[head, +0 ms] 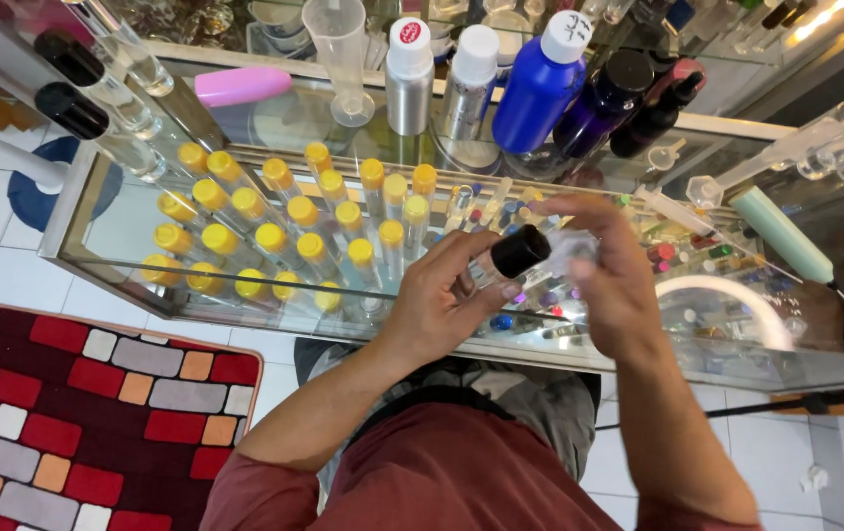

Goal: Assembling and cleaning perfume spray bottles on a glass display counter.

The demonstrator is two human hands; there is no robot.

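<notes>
My left hand (447,295) grips a small clear bottle with a black cap (518,252) over the front of a glass counter (107,211). My right hand (607,267) is cupped beside the cap, fingers around something pale and crumpled (572,246) at the bottle; I cannot tell what it is. Below both hands, inside the glass case, lie many small coloured vials (683,258).
Several yellow-capped clear bottles (274,236) stand in rows at left. At the back stand a blue bottle (538,84), silver bottles (409,79), dark bottles (629,98), a plastic measuring cylinder (341,59) and a pink tube (243,86). A green tube (782,234) lies at right. A patterned rug (78,423) covers the floor.
</notes>
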